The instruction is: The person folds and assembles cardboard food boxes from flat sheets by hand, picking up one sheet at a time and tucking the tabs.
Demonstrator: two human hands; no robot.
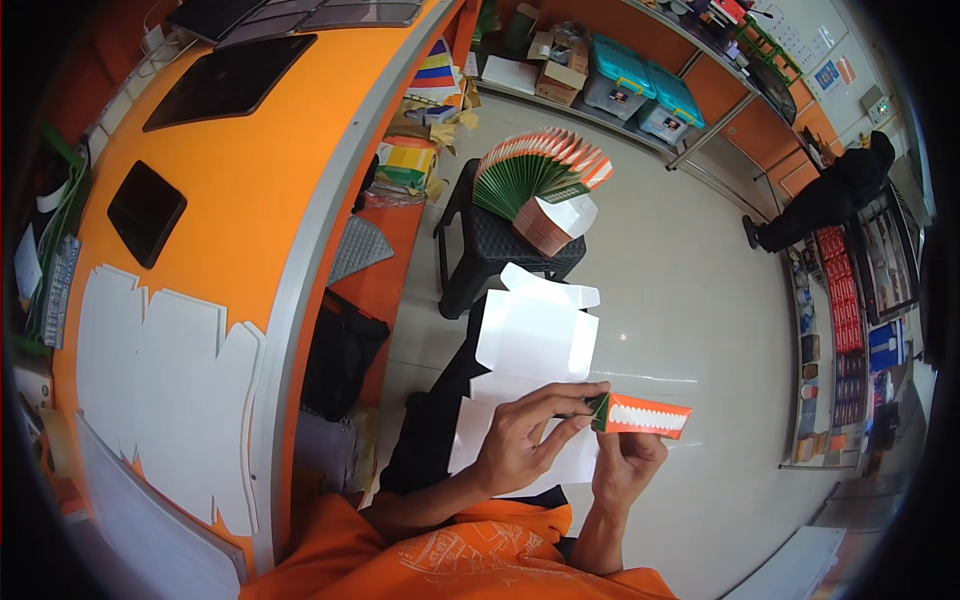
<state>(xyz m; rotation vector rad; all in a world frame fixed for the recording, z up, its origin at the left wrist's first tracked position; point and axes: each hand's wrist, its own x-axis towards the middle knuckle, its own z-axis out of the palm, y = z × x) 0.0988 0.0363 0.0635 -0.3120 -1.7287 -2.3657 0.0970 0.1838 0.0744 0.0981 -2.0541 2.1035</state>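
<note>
both hands worked over the lap: the left hand pinched the green end of a small orange carton, the right hand gripped it from below. white flat blanks lay beneath. creasing squarely along the fold likely served best.

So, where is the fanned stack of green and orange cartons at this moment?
In the head view, the fanned stack of cartons lies on the black plastic stool, above the hands and just right of the orange table.
</note>
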